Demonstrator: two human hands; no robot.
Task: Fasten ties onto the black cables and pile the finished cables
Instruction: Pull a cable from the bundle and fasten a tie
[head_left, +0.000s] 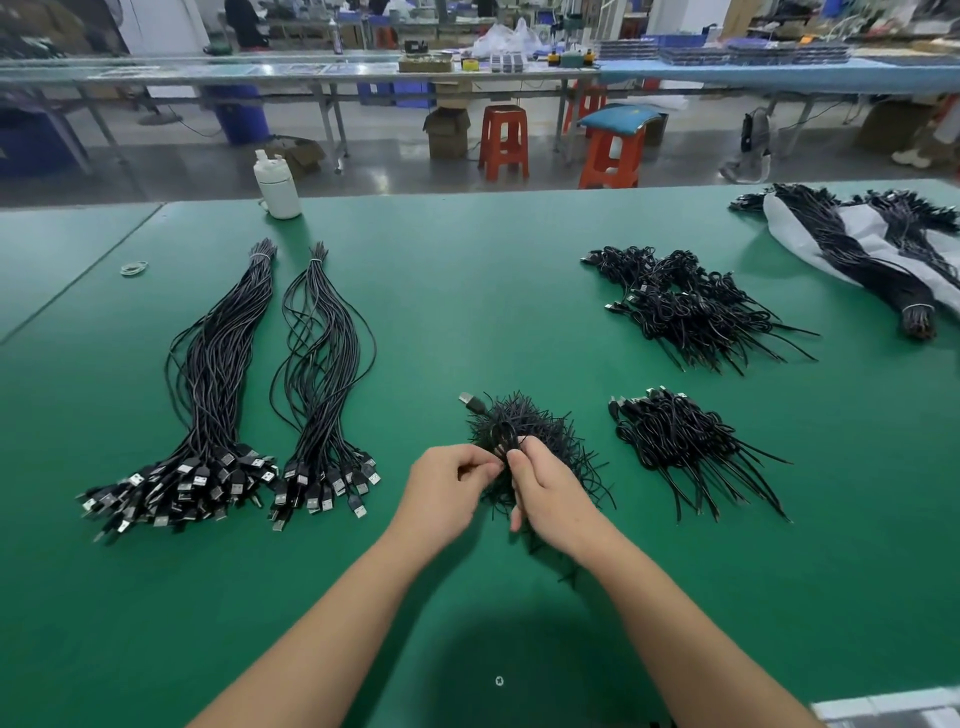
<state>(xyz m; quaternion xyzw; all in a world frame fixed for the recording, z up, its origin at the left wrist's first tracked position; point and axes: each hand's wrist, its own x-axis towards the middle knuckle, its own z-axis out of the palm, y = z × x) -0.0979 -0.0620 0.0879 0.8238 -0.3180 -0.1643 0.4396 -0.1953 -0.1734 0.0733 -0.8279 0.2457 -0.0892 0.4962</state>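
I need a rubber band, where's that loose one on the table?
In the head view, the rubber band lies far left on the green table, left of the two long cable bundles, below-left of the white bottle.

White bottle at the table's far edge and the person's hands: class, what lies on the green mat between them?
Head view: bare green mat runs from the white bottle to the tie heap beneath both hands.

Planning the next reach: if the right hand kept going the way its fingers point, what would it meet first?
The right hand points up and slightly left, away from the person. It would first meet the ties heap right at its fingertips, probably the USB plug after that; depth is unclear.
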